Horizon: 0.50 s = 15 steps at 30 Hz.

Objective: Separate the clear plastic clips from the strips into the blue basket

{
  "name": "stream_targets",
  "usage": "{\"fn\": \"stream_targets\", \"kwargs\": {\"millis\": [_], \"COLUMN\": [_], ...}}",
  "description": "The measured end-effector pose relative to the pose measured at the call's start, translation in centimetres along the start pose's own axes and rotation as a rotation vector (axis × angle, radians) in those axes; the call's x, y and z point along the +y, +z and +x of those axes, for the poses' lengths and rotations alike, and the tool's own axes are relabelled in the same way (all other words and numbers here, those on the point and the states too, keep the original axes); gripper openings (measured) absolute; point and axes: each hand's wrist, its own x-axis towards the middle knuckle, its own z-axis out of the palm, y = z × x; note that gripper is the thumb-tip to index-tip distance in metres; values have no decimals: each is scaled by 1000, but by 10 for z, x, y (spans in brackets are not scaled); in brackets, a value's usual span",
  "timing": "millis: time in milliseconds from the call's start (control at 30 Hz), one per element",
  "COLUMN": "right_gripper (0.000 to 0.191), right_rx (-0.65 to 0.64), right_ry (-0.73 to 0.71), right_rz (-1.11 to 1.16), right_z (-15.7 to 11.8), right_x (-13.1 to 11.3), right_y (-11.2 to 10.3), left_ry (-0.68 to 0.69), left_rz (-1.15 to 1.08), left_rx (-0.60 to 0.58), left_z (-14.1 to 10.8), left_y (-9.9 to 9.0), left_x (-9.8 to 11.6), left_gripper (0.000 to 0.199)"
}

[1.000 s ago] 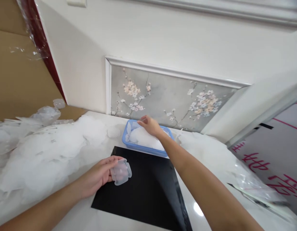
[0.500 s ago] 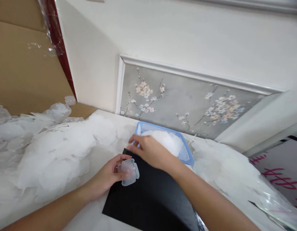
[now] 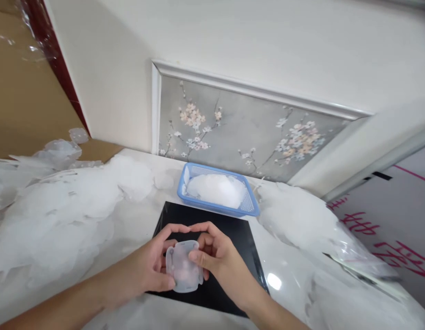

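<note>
The right hand (image 3: 219, 254) has come away from the blue mesh plastic basket (image 3: 212, 207), so now both it and the left hand (image 3: 150, 270) hold the translucent, notched plastic piece (image 3: 184, 263) between thumb and fingers, above the black rectangular board (image 3: 238, 238). Whether the right hand brings something small, I cannot tell.

Probably a home workspace. Behind the basket (image 3: 212, 208) is a floral panel (image 3: 229, 128). White heaps (image 3: 68, 201) lie left and right of the basket
</note>
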Motion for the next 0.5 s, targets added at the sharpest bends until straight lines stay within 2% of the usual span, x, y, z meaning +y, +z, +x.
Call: {"fn": "stream_targets", "kwargs": {"millis": [167,233,333,367,433,500], "right_gripper": [39,38,39,39,38,37], "right_rx": [79,87,93,99,112,122], "right_ry": [-30,-35,-44,-47,-52,-58], "right_rz": [70,77,90,93,91,84], "right_z": [-28,-36,-46,-48,-53,-56], "right_x": [-9,-12,-15,-16,-18,-19], "right_y": [-2,-3,-4,-4,-4,-3], "left_ry": [-174,-273,-421,-451,-473,-416], "left_rz": [-25,63,223,263,314,341], "left_rx": [-128,-166,-211,-222,-250,-297], "left_z": [-4,-3,-1,0,0,0], "left_y": [2,1,-1,-1,1,6], "left_x": [16,17,16,14,12,9], "left_gripper": [115,102,50,38,30,40]}}
